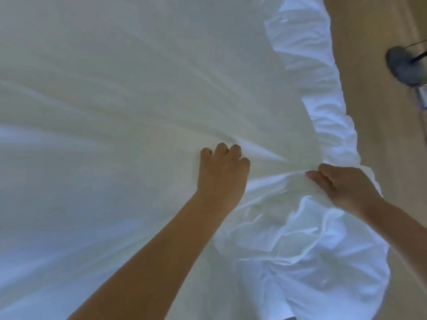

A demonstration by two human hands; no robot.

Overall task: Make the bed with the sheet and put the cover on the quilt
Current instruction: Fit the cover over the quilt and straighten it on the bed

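One white sheet (pixel 138 77) here, spread over the bed (pixel 80 227) and covering pretty much everything in view. It's mostly flat across the top and left. Along the right side its edge is all gathered and crumpled, hanging over the side of the bed next to the wooden floor (pixel 374 135). Two bare hands are on it, both near the right edge and a little apart from each other. The left hand (pixel 221 168) sits knuckles up with its fingers curled down into the fabric, so that grip is closed on the sheet, and long creases fan out from it across the bed. The right hand (pixel 342 184) is just beside the bunched edge, and its grip pinches a fold of the sheet between the thumb and curled fingers. The cloth is puckered between the two hands and piled in loose folds below them. Off on the floor at the upper right there's one blurry grey object (pixel 404 68) with one thin black cable (pixel 419 46) running from it. I can't tell what it is.
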